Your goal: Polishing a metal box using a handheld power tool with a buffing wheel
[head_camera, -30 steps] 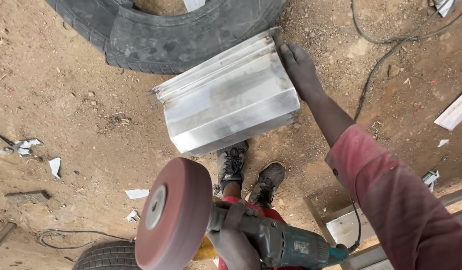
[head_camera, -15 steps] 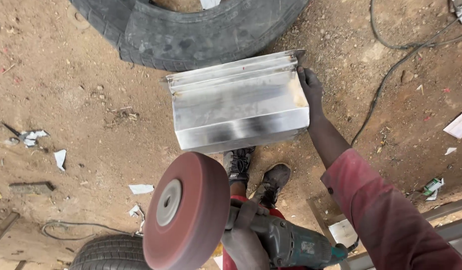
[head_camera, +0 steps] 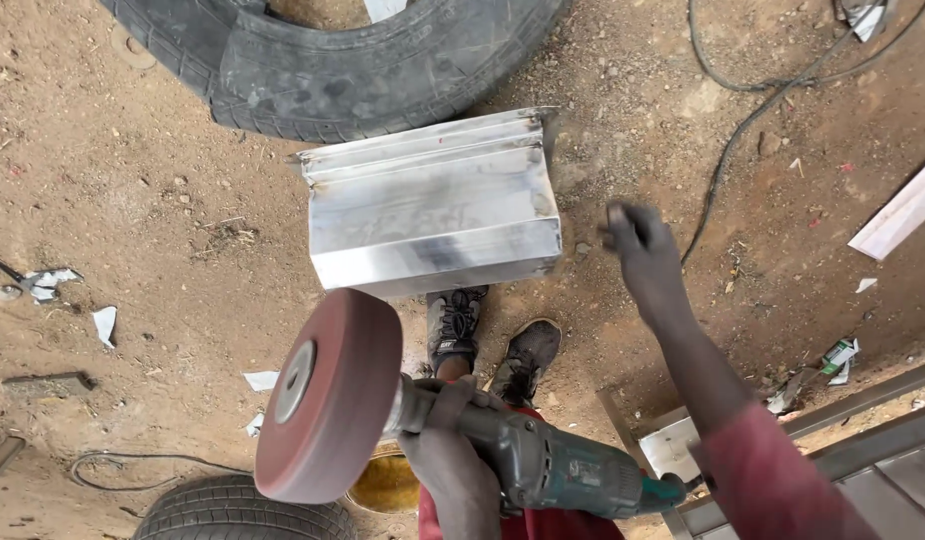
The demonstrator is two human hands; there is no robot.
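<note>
My left hand (head_camera: pixel 460 462) grips the neck of a green angle grinder (head_camera: pixel 557 468) with a large reddish-brown buffing wheel (head_camera: pixel 327 395), held in the air above the dirt ground. A shiny folded sheet-metal box (head_camera: pixel 432 210) rests on the ground, leaning against a black tyre (head_camera: pixel 382 60). My right hand (head_camera: pixel 642 250), motion-blurred, hovers just right of the box. It holds nothing, touches nothing, and its fingers are loosely bent. The wheel sits below the box's near edge, apart from it.
My two shoes (head_camera: pixel 457 325) stand just below the box. A second tyre (head_camera: pixel 242 512) lies at the bottom left. A black cable (head_camera: pixel 742 130) runs across the dirt at the upper right. Metal frame pieces (head_camera: pixel 862 450) lie at the lower right, a white strip (head_camera: pixel 902 210) at the right edge.
My right hand has let go of the box's right edge and pulled away to the right. The box has settled flatter against the tyre. The grinder has stayed in my left hand.
</note>
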